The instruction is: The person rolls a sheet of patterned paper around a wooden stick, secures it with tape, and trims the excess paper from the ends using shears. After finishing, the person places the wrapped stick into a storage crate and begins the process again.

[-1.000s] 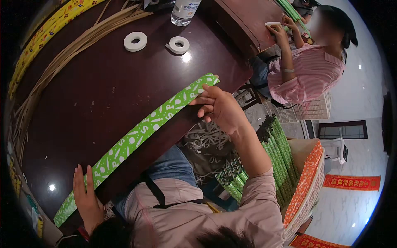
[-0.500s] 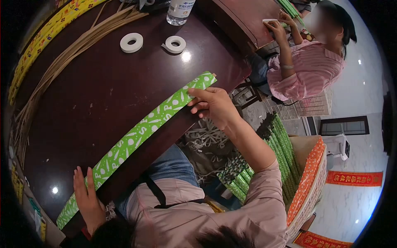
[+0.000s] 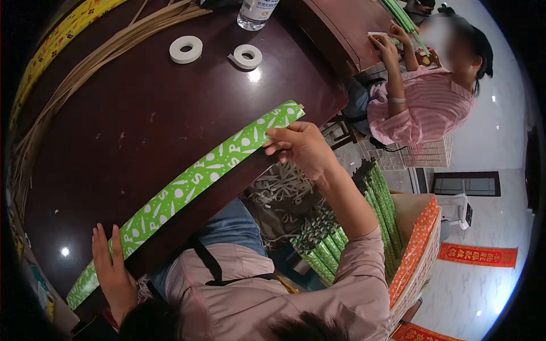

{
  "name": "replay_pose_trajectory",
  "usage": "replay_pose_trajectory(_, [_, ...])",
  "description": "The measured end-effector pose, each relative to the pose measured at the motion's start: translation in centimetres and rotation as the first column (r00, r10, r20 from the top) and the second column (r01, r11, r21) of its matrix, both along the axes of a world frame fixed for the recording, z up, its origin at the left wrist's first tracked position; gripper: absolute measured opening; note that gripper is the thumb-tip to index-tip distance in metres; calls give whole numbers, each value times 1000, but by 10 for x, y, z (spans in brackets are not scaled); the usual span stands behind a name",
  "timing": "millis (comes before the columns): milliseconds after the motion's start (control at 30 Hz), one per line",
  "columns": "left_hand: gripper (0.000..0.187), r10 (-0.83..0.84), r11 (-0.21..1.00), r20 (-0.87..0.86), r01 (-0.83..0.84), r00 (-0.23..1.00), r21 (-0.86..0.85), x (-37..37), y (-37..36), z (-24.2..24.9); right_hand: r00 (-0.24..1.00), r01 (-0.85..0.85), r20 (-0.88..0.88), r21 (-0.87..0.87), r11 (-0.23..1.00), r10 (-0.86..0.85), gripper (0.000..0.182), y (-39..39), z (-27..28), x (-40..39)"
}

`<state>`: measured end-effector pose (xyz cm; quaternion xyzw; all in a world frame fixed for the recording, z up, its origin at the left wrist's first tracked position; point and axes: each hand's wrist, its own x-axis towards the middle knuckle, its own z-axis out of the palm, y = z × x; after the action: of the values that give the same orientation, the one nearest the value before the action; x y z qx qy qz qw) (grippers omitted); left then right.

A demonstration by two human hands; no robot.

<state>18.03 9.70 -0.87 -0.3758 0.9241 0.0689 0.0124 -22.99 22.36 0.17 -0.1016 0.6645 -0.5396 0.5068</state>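
A dark, glossy wooden table fills most of the view, with a pale marble floor beyond its edge. Along the near edge lies a long green paper strip printed with white shapes, running from the lower left up to the table's corner. The left hand rests at the strip's near end, fingers stretched out flat and close together, pressing the paper to the wood. The right hand sits at the far end, fingers curled in a narrow pinch on the strip's lower edge, just beside the corner.

Farther back on the table stand 2 rolls of white tape, a water bottle, a bundle of thin cane sticks and a yellow patterned strip along the far rim. Below the table, beside the person's lap, a box holds many finished green rolled tubes. Another person in a pink striped shirt works at a second table.

The step in hand looks like rolling or folding the strip along its length. The next move probably calls for both hands turning the edge evenly, so the paper stays straight and does not slip off the table edge.
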Motion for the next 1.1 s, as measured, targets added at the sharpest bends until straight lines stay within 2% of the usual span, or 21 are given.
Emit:
replay_pose_trajectory(200, [72, 1, 1000, 22, -1, 1000, 6, -1, -2, 3, 998, -56, -3, -23, 998, 56, 22, 9, 1, 0])
replay_pose_trajectory(267, [71, -5, 1000, 18, 6, 1000, -18, 2, -3, -3, 975, -16, 218, -101, 995, 38, 27, 15, 6, 0])
replay_pose_trajectory(333, [70, -13, 999, 17, 13, 1000, -41, 3, -3, -7, 976, -21, 216, -91, 996, 40, 32, 20, 8, 2])
replay_pose_trajectory(400, [67, -24, 997, 20, 25, 1000, -75, 3, -2, -9, 947, 30, 322, -144, 989, 18, 38, 24, 8, 3])
replay_pose_trajectory(500, [65, -53, 993, -29, 50, 998, -111, 3, -2, -13, 946, 73, 324, -137, 988, -25, 45, 27, 18, 14])
replay_pose_trajectory(533, [65, -48, 993, -33, 44, 998, -112, 2, -1, -13, 968, 14, 252, -130, 991, 19, 48, 30, 17, 12])
replay_pose_trajectory(600, [65, -30, 995, 18, 32, 999, -98, 2, 2, -11, 993, 110, -29, -30, 994, -110, 49, 34, 18, 6])
replay_pose_trajectory(633, [65, -24, 995, 14, 26, 1000, -101, 3, 2, -10, 979, 192, -54, -71, 979, -196, 47, 41, 11, -6])
replay_pose_trajectory(700, [65, -57, 990, 11, 58, 998, -129, 1, 3, -10, 941, 277, -197, -19, 961, -275, 43, 39, 9, -21])
replay_pose_trajectory(767, [65, -47, 990, 24, 50, 999, -133, 3, 3, -11, 917, 307, -264, -14, 952, -299, 39, 33, 10, -26])
replay_pose_trajectory(833, [66, -39, 990, 42, 44, 998, -137, 4, 4, -13, 931, 160, -346, 107, 981, -114, 35, 29, 11, -32])
replay_pose_trajectory(867, [66, -44, 988, 35, 49, 998, -149, 5, 4, -14, 931, 162, -346, 104, 981, -117, 35, 26, 12, -34])
replay_pose_trajectory(933, [66, -49, 985, 26, 53, 998, -165, 4, 4, -16, 908, 107, -420, 244, 964, 6, 33, 20, 15, -36])
replay_pose_trajectory(1100, [63, -42, 981, 48, 50, 998, -188, 5, 5, -18, 888, 104, -460, 152, 983, -23, 25, 16, 14, -42])
